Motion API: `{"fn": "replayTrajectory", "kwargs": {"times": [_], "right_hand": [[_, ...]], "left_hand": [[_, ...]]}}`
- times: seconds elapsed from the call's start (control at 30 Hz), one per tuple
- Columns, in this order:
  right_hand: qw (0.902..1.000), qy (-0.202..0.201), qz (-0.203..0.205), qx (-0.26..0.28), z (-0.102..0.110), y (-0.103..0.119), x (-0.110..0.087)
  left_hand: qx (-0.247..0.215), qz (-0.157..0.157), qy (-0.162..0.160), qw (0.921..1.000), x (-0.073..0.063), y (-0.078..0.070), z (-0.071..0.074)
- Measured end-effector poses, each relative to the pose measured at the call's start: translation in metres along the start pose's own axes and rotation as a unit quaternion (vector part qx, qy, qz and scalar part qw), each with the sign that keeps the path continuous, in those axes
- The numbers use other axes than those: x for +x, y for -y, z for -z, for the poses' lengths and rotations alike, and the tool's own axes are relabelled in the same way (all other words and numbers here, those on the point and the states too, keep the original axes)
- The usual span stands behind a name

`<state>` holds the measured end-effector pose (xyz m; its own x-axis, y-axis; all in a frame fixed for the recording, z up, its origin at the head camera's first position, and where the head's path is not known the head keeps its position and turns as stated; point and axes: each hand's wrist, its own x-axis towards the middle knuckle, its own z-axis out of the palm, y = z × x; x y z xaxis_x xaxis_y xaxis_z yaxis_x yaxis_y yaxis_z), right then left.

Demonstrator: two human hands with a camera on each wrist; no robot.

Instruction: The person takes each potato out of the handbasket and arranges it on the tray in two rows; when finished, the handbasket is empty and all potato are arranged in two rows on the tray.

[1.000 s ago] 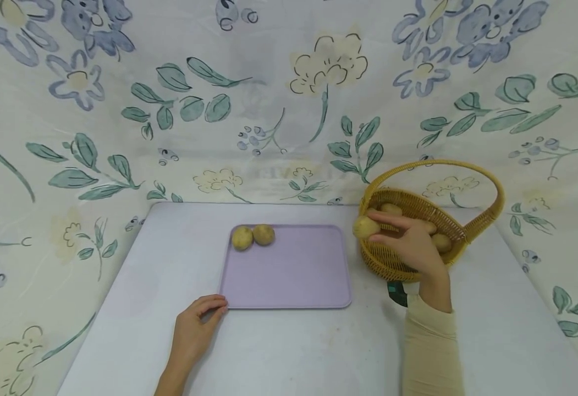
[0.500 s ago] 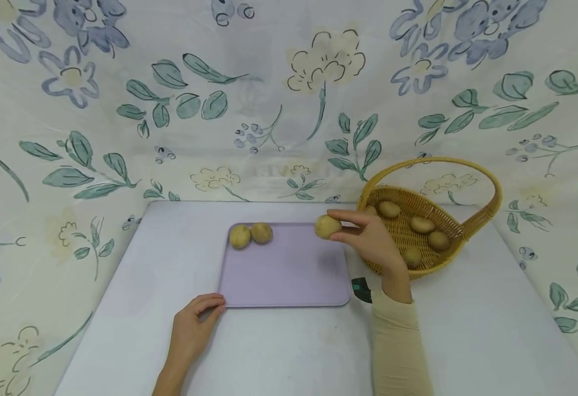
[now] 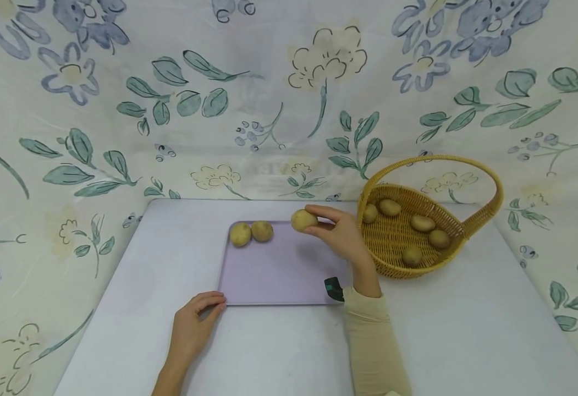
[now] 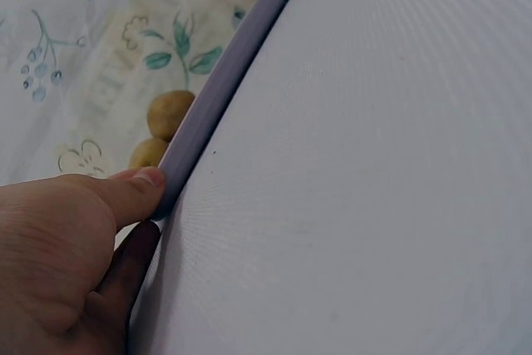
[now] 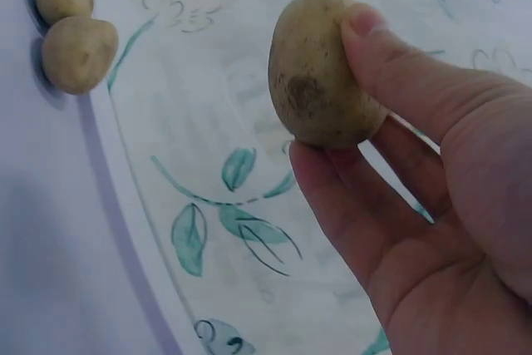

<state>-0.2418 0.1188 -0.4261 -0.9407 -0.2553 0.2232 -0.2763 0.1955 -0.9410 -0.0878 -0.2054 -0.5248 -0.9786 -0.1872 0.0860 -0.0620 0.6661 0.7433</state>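
My right hand (image 3: 337, 232) pinches a potato (image 3: 304, 220) between thumb and fingers, above the back part of the purple tray (image 3: 279, 275). A dark blemish marks this potato (image 5: 320, 72) in the right wrist view. Two other potatoes lie side by side in the tray's back left corner, a yellower potato (image 3: 241, 235) and a browner potato (image 3: 262, 231). At the tray's front left corner, my left hand (image 3: 194, 324) holds the rim between thumb and fingers. The left wrist view shows that thumb (image 4: 137, 193) against the tray's edge.
A wicker basket (image 3: 385, 256) with a tall arched handle stands right of the tray, with several potatoes in it. Behind the white table (image 3: 279, 352) hangs a flowered cloth (image 3: 269, 110). A dark device (image 3: 334, 289) sits at my right wrist.
My right hand has carried the potato left, from over the basket to above the tray. My left hand stays at the tray's corner, and the two potatoes there have not moved.
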Motion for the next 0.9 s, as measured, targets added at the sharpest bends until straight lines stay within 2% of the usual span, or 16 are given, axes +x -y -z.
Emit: {"fn": "replayTrajectory", "kwargs": {"times": [0.13,0.4,0.9], "right_hand": [[0.999,-0.02,-0.02,-0.034,-0.014,-0.005,0.005],[0.9956,-0.031,-0.037,-0.08,-0.036,-0.021,0.014],[0.9933,-0.028,-0.049,-0.101,-0.06,-0.039,0.021]], "left_hand": [[-0.001,0.005,0.0,1.0,0.0,0.0,0.0],[0.005,0.014,0.009,0.9998,0.001,0.0,0.0],[0.005,-0.002,-0.002,1.0,0.0,0.0,0.0]]}}
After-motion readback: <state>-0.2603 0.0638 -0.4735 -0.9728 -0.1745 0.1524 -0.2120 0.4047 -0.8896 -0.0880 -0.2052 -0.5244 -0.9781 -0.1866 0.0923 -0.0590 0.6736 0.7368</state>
